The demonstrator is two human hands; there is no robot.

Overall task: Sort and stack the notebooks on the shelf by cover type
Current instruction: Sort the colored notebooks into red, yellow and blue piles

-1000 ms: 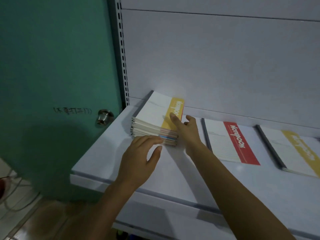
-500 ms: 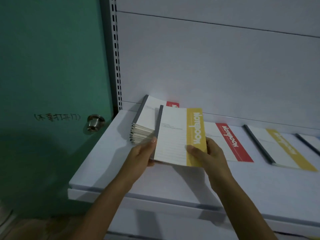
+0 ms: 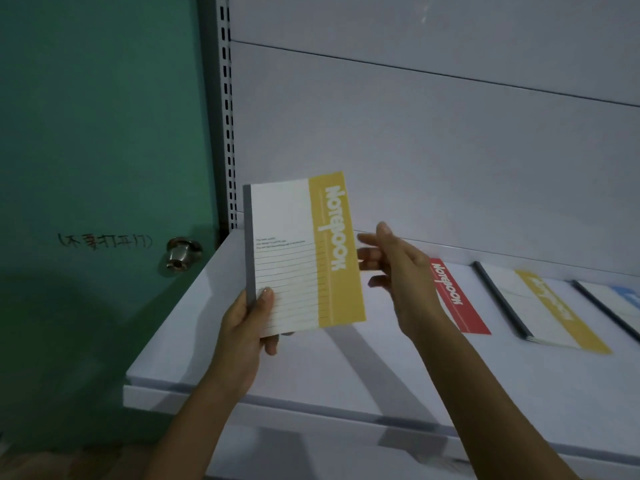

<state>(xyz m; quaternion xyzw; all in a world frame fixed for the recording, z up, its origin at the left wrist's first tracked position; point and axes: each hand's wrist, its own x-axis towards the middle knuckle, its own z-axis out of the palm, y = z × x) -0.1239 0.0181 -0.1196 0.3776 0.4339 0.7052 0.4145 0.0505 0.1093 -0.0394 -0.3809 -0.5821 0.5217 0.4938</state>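
White metal shelf [image 3: 242, 368] beside a green painted door [image 3: 104, 133] fills the head view. The left hand [image 3: 242, 327] grips a cream notebook with a grey spine and yellow title band [image 3: 301, 258] by its lower spine corner, thumb on the cover, holding it upright above the shelf. The right hand [image 3: 398, 271] is open, fingers spread just beside the notebook's right edge (contact unclear). Flat on the shelf lie a red-banded notebook [image 3: 457, 299], a second yellow-banded notebook [image 3: 547, 310] and, at the frame edge, a blue-marked notebook [image 3: 623, 299]. Sorting looks begun, with places started by colour; the held notebook is not yet placed, probably bound for the yellow one, and how many remain cannot be seen
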